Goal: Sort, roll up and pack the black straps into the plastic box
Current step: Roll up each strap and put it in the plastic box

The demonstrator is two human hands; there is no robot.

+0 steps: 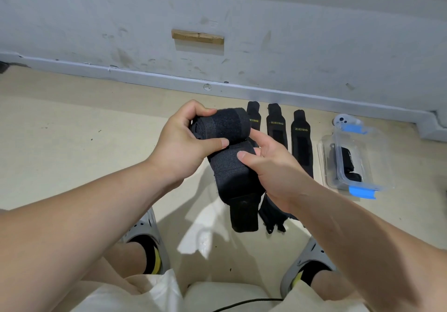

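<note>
Your left hand [179,142] grips the half-rolled strap [222,125] above the floor [72,130], right hand [273,166] pinches its loose tail; slacken either and the roll likely springs open or winds crooked, too fat for the plastic box [377,166]. Count: one strap in hand, three flat straps [277,128] by the wall [290,33], one box (dark rolls [348,159] inside, maybe two).

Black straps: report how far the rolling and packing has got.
Done: rolled straps already lie in the plastic box, count unclear. In hand: the left hand grips a half-rolled strap while the right hand pinches its loose tail. Left: finishing that roll, then the three flat straps lying on the floor beside the box, unrolled and unpacked.
</note>
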